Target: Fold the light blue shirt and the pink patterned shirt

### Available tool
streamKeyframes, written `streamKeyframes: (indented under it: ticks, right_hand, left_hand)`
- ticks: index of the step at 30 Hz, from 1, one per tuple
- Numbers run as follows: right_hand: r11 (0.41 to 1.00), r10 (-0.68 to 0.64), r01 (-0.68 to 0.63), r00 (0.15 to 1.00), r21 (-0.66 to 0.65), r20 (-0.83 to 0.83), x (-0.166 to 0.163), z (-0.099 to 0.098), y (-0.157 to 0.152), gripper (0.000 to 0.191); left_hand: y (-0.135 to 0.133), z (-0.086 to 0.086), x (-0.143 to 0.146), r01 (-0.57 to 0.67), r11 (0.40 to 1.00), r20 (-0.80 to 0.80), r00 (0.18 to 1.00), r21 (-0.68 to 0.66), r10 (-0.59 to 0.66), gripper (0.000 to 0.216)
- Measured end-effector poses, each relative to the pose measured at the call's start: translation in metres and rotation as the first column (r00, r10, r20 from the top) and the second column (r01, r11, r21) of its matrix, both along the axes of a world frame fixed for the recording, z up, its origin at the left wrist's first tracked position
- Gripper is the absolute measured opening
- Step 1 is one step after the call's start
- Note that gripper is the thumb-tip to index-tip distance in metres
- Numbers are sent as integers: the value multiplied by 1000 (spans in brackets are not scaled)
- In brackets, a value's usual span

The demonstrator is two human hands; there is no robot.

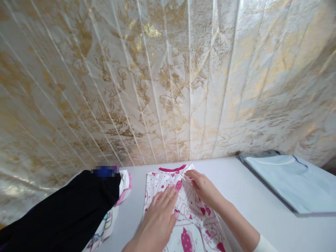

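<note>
A white shirt with pink and magenta prints and a magenta neckband (186,210) lies on the white table, its neckline toward the back. My left hand (160,213) rests flat on the front of the shirt, fingers stretched out and lying side by side. Up by the shirt's right shoulder, just beside the neckband, my right hand (204,185) touches the fabric with extended fingers. Both hands press on the cloth from above, and the shirt's lower part runs out of view at the bottom.
On the left, black clothing (68,206) lies over a patterned white garment (105,224). Folded light blue clothing (291,182) with a dark grey piece beneath lies on the right of the table (252,217). A shiny gold-patterned sheet (168,80) hangs behind.
</note>
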State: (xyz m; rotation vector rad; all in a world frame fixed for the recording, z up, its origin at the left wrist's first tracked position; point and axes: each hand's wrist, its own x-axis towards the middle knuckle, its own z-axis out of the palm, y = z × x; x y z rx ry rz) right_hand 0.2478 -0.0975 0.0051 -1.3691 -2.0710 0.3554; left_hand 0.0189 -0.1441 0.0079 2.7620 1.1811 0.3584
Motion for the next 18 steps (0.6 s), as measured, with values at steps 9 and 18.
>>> streamKeyframes:
  ticks: [9,18]
  right_hand:
    - [991,-130,125,988,57,86,44,-29,65,40]
    - [981,-190,174,958,92,216,36,-36,96,15]
  left_hand:
    - [26,-15,77,68,977,74,996,-202,-54,61]
    - [25,-23,75,11,995,68,998,-101,-4,59]
